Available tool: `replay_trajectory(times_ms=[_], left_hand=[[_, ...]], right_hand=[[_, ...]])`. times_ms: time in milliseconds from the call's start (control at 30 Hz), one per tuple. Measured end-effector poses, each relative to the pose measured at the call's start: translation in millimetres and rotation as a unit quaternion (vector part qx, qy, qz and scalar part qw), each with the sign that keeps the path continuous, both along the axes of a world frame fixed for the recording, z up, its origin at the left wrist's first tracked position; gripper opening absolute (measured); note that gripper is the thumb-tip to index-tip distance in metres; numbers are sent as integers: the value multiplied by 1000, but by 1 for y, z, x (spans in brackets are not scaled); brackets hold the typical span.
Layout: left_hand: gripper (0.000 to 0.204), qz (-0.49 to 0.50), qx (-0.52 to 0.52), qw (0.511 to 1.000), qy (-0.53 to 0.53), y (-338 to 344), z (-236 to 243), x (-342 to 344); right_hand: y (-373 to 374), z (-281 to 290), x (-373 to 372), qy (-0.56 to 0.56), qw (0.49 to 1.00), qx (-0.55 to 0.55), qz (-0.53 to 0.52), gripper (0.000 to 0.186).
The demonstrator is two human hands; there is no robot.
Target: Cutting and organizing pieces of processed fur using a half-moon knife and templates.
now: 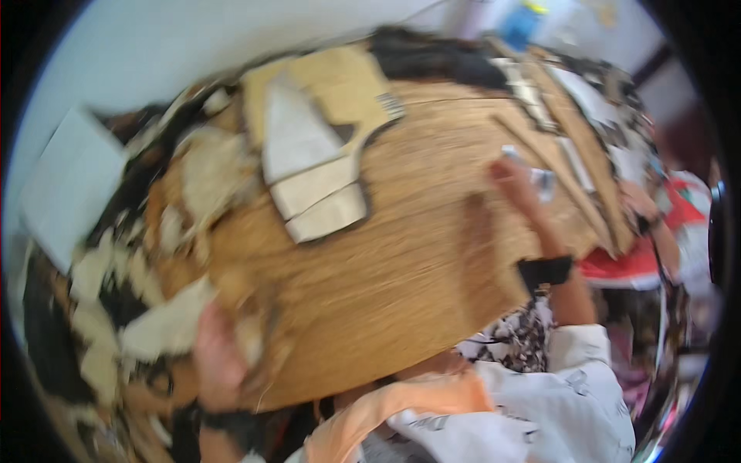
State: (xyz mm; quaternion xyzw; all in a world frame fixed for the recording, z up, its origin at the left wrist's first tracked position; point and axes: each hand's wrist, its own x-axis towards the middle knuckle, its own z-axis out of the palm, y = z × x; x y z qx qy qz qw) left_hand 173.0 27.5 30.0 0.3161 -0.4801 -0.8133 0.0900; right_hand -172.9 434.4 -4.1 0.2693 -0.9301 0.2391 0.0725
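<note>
My left hand, smeared by motion, is at the near left edge of the wooden board. Beside it lie a cream hide scrap and a tuft of brownish fur; whether it grips either one I cannot tell. Over the right part of the board my right hand is closed, a dark band round its wrist. A small bluish-white thing shows beside its fingers, too blurred to name. Farther off, a yellow pattern sheet lies under a piece of joined white and cream panels.
Hide and fur scraps pile along the left side, near a white sheet. Black fur lies at the back. Wooden strips lie at the right. Beyond them is another person's hand.
</note>
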Motion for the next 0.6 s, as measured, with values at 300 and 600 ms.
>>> replay_trajectory(times_ms=[300,600], left_hand=[[47,-87,-178,980,12,110,-10,-47],[23,-190,-393,898,-54,100,30,14]], right_hand=[[132,-40,-86,-5,998,48,-32,22],[126,-6,-95,-72,990,122,-2,19]])
